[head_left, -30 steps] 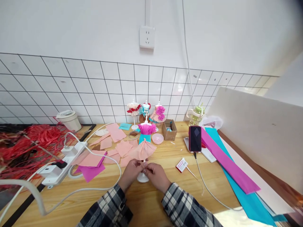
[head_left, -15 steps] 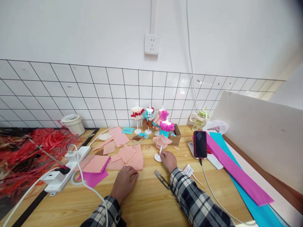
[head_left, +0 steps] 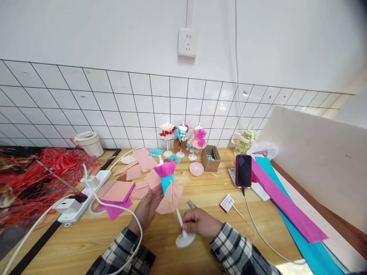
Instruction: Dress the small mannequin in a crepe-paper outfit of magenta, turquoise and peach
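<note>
A miniature dress form [head_left: 168, 184] wears a magenta paper collar, a turquoise bodice and a peach pleated skirt. It tilts to the left above the table. My right hand [head_left: 200, 222] is closed around its white stem, just over the round base [head_left: 185, 240]. Beside the skirt, my left hand [head_left: 149, 206] has its fingers extended and apart; whether they touch the paper I cannot tell. Thread snips [head_left: 191, 204] lie behind my right hand, mostly hidden by it. Peach paper pieces [head_left: 142, 191] lie beyond my left hand.
Three dressed miniature forms [head_left: 180, 133] stand at the back, near a pink bowl [head_left: 196, 169] and a cardboard box [head_left: 211, 163]. A power strip [head_left: 86, 198] with white cables lies left. A phone [head_left: 243, 172] and crepe paper strips [head_left: 282, 196] are on the right.
My right hand has brought the dress form toward me and tilted it left, uncovering the pink bowl. My left hand has risen from the table to the skirt, its fingers spreading.
</note>
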{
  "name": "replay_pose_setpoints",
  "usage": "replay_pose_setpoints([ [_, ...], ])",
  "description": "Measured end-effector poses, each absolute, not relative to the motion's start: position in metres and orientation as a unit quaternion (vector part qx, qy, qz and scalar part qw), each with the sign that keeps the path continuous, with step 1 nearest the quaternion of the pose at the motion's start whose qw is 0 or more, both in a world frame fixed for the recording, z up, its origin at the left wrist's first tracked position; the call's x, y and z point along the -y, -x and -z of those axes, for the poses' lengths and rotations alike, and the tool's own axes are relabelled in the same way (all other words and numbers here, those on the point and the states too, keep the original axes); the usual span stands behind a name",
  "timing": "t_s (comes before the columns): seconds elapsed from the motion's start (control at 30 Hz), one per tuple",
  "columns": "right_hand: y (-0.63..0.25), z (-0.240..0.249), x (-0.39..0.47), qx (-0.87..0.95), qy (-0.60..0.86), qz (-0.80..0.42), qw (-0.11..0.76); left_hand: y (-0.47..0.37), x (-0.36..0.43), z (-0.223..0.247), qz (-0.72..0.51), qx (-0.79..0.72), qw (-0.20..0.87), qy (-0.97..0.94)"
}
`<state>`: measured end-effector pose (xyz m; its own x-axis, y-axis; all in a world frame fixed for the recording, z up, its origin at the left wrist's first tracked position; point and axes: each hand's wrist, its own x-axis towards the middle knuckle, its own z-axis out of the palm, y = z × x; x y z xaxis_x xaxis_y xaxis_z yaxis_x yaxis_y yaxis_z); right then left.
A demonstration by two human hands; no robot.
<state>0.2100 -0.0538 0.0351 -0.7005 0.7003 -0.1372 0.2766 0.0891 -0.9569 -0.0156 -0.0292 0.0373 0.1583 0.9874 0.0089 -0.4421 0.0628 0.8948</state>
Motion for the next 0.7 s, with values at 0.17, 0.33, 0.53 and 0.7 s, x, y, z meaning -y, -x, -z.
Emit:
replay_pose_setpoints([
  [0.17,-0.209,-0.035,0.071,0.685,0.309,-0.638,0.168,0.003,0.039,-0.066,-0.551,-0.250,0.707,-0.366],
  [0.33,-0.208,-0.029,0.073,0.677,0.296,-0.648,0.185,0.008,0.039,-0.066,-0.542,-0.256,0.713,-0.363],
  [0.53,-0.206,-0.018,0.076,0.698,0.297,-0.621,0.198,0.006,0.042,-0.066,-0.534,-0.272,0.700,-0.388],
  [0.7,-0.211,-0.018,0.073,0.728,0.387,-0.531,0.195,0.004,0.044,-0.068,-0.532,-0.307,0.686,-0.390],
])
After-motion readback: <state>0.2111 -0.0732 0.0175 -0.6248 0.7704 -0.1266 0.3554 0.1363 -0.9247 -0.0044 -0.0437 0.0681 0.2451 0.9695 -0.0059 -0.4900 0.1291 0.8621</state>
